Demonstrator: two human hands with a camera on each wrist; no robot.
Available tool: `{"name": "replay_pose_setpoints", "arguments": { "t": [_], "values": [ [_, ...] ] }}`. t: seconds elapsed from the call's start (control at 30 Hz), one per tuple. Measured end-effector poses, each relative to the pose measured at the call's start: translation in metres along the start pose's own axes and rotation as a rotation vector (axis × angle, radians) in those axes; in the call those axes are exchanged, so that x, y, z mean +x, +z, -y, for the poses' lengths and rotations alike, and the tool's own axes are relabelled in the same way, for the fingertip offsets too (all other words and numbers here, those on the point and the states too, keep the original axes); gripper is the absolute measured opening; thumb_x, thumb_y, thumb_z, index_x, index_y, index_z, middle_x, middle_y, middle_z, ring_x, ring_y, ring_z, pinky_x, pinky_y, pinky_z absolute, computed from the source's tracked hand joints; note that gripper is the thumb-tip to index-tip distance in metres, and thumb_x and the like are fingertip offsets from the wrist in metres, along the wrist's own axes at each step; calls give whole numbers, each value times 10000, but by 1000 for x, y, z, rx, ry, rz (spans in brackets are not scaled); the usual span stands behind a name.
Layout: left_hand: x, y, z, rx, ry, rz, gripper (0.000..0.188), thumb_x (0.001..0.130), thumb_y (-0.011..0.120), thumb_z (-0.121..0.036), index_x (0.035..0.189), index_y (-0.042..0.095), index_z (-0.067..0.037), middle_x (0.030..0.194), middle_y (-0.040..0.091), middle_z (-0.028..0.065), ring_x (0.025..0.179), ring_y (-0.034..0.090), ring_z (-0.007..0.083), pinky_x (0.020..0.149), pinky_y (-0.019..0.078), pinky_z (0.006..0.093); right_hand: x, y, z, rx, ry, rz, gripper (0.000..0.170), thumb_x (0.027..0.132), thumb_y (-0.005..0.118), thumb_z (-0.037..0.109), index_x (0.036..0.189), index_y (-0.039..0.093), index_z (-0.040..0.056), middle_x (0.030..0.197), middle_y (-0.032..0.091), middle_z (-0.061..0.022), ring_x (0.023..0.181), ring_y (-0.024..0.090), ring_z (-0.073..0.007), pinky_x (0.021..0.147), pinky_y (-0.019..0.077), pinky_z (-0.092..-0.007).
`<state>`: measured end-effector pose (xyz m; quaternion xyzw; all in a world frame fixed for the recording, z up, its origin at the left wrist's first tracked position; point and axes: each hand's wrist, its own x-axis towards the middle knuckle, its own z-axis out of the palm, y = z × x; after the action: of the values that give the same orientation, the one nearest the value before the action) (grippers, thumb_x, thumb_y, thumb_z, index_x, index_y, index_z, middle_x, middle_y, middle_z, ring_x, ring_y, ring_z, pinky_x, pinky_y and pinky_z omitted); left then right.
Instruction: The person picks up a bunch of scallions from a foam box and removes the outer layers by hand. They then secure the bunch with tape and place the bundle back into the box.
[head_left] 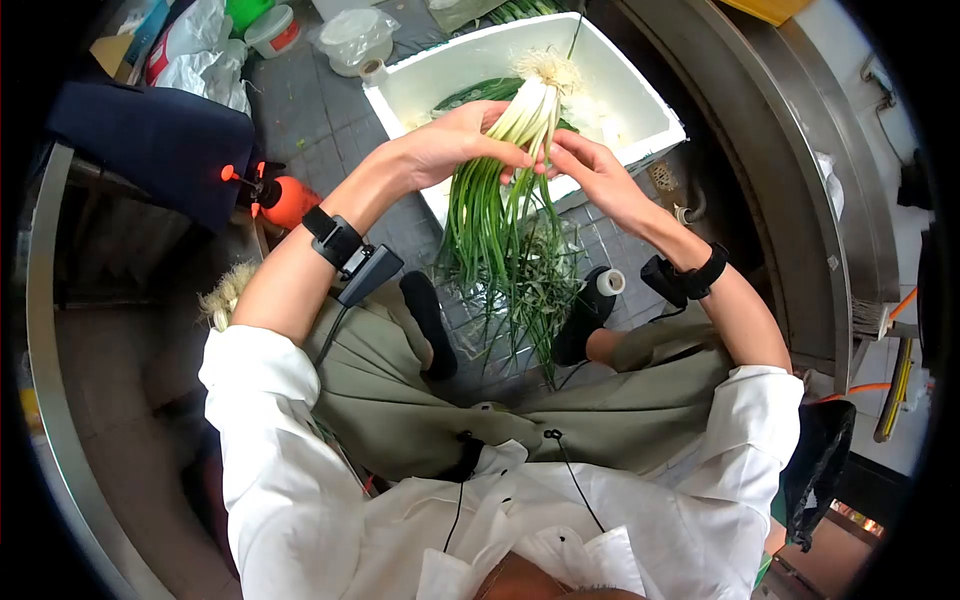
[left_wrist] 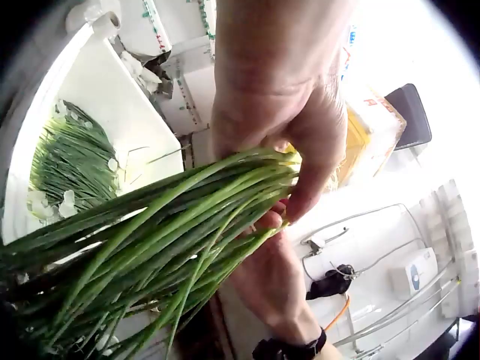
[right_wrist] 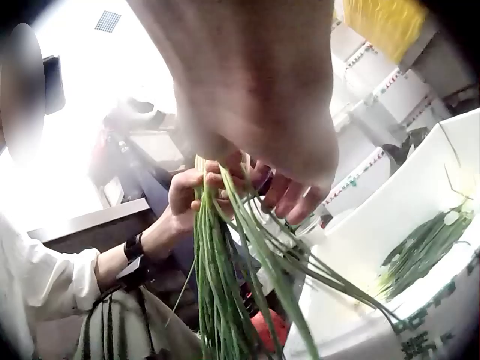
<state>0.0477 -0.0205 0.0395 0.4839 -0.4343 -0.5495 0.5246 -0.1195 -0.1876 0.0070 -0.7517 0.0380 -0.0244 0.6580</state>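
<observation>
A bunch of green onions (head_left: 500,190) hangs between my hands, white roots upward and long green leaves trailing down in front of the foam box. My left hand (head_left: 455,145) grips the bunch around the pale stalks, thumb across the front. From the other side, my right hand (head_left: 592,172) pinches a few stalks at the bunch's edge, its fingertips close to the left thumb. In the right wrist view several leaves (right_wrist: 277,277) separate from the main bunch below the right hand (right_wrist: 270,142). The left wrist view shows the green leaves (left_wrist: 172,225) fanning out leftward.
A white foam box (head_left: 640,110) with more green onions (left_wrist: 71,157) stands ahead. Loose leaf trimmings (head_left: 535,285) lie on the floor between the feet. An orange spray bottle (head_left: 290,200) is at the left, and a metal counter (head_left: 790,190) runs along the right.
</observation>
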Motion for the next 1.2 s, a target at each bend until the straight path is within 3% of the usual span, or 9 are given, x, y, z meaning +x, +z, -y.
{"name": "replay_pose_setpoints", "arguments": {
  "t": [0.13,0.23,0.33,0.4,0.5,0.67,0.83,0.97,1.2],
  "values": [
    [0,-3,-1,-16,35,-102,360,821,745,-112,1129,589,-11,977,660,59,781,605,105,678,504,249,-1,-5,1,-99,-2,-31,294,1033,526,298,1134,625,41,1106,658,-31,1048,581,-107,915,453,-285],
    [-1,-6,1,-42,32,-149,341,825,754,-115,1107,588,-17,987,651,49,759,586,98,695,506,254,-3,-2,6,53,-105,-102,292,1017,562,296,1142,593,34,1116,652,-45,1049,584,-117,897,466,-292],
    [3,-5,7,-92,-18,-188,412,838,745,-104,1194,565,1,1088,647,66,879,627,116,785,529,272,-1,17,9,146,-55,-225,478,926,709,297,1244,495,11,1128,628,-92,986,594,-119,819,494,-279],
    [8,1,10,-211,18,-157,521,854,727,-85,1315,507,18,1204,624,91,1040,634,147,896,529,297,2,13,1,48,-29,-207,486,915,724,291,1243,500,10,1107,624,-79,943,588,-107,797,495,-266],
    [14,2,13,-249,44,-126,600,867,704,-64,1400,442,17,1264,606,111,1138,614,166,949,522,312,5,10,-7,-39,-83,-214,456,893,752,266,1202,544,3,1000,621,-27,832,561,-68,738,494,-236],
    [10,2,7,-265,-7,-244,423,899,688,-101,1283,562,23,1126,650,67,998,632,128,872,527,274,0,6,8,-53,-41,-259,324,925,709,213,1142,609,-5,935,657,-2,848,565,-57,750,465,-234],
    [13,-2,18,-187,3,-280,444,912,696,-172,1302,571,0,1150,656,48,990,623,104,877,501,274,2,10,-1,-63,-51,-307,334,940,685,219,1169,601,-8,1011,668,-22,887,586,-84,807,474,-260],
    [15,2,17,-139,3,-270,437,913,703,-190,1286,577,-2,1133,662,39,954,613,101,871,490,282,2,13,2,27,45,-215,410,923,708,238,1231,594,-9,1081,679,-63,966,620,-108,861,496,-271],
    [16,9,14,24,21,-321,487,891,730,-178,1308,554,1,1150,673,55,1003,625,104,892,493,271,-1,10,12,16,102,-189,360,912,727,256,1152,656,-3,1052,694,-45,939,623,-89,847,497,-268]
  ]
}}
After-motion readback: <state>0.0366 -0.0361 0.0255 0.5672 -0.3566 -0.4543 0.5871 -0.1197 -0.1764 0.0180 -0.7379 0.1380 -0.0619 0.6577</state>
